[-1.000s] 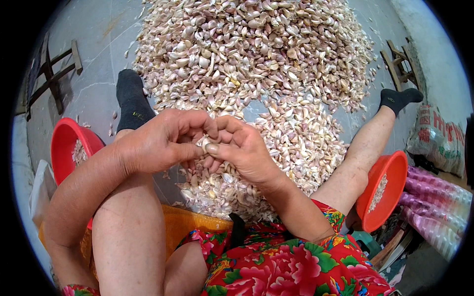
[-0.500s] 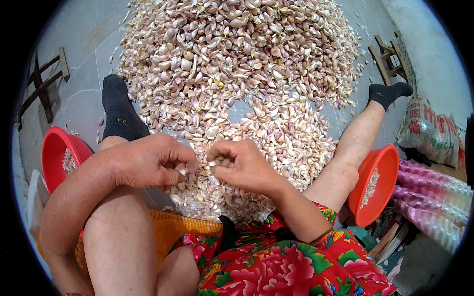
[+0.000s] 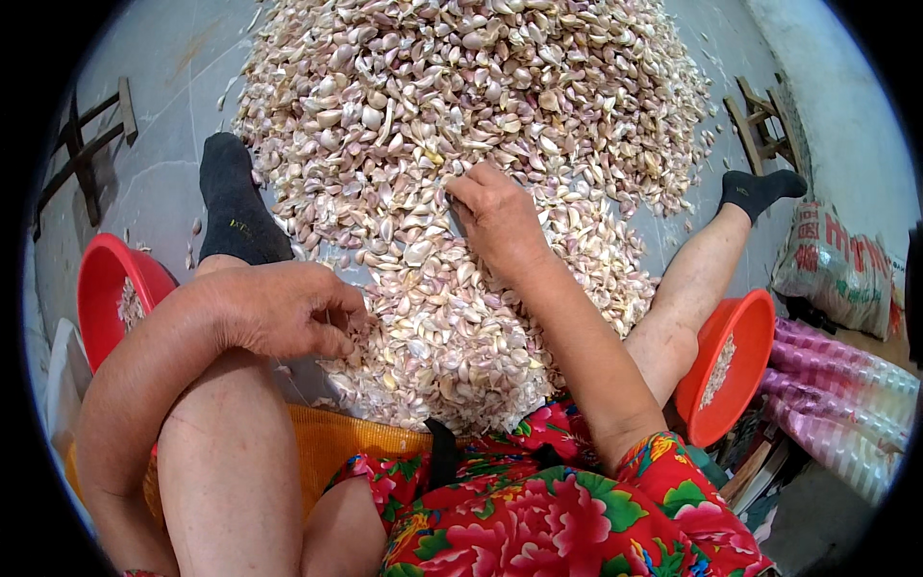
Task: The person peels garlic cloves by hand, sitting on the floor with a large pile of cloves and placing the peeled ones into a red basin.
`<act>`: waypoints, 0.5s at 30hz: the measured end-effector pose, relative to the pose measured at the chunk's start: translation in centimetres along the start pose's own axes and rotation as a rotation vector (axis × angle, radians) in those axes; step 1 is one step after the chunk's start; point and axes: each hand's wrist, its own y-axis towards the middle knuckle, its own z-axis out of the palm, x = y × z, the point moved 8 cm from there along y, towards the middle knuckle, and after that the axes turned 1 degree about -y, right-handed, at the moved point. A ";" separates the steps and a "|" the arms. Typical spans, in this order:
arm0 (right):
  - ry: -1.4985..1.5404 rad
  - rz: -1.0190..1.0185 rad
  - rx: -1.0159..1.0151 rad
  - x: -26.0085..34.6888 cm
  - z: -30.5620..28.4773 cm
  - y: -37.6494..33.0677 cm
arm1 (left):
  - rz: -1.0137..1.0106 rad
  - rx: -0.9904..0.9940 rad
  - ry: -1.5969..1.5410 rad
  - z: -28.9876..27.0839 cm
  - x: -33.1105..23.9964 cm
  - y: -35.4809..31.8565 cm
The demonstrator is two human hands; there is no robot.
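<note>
A big heap of unpeeled garlic cloves (image 3: pixel 461 87) spreads over the floor between my legs, its near part trailing toward my lap. My left hand (image 3: pixel 288 310) hangs low at the left edge of the near cloves, its fingers curled in with the thumb close by; what they hold, if anything, is hidden. Stretched forward, my right hand (image 3: pixel 498 219) is among the cloves in the middle of the heap. Its fingers are bent together at the tips, touching cloves there, and I cannot see what is between them.
A red basin (image 3: pixel 154 279) with cloves stands left of my left leg, and an orange-red basin (image 3: pixel 745 380) with cloves beyond my right leg. Wooden stools (image 3: pixel 82 154) stand at both sides. A printed sack (image 3: pixel 836 269) and a pink striped plastic bag (image 3: pixel 846 385) lie at right.
My right hand has moved forward and right, away from my left hand, into the middle of the cloves. My left hand has stayed nearly in place; the pale bit at its fingertips no longer shows.
</note>
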 end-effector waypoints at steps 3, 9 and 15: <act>-0.083 0.019 0.081 0.4 0.3 0.1 | 0.003 -0.041 0.020 -0.5 0.5 -0.1; -0.145 0.037 0.125 0.3 0.5 -0.8 | -0.108 -0.147 0.081 -1.8 1.5 -0.7; -0.106 0.082 0.259 0.0 0.0 -3.8 | -0.175 -0.245 0.193 -2.9 2.6 -1.3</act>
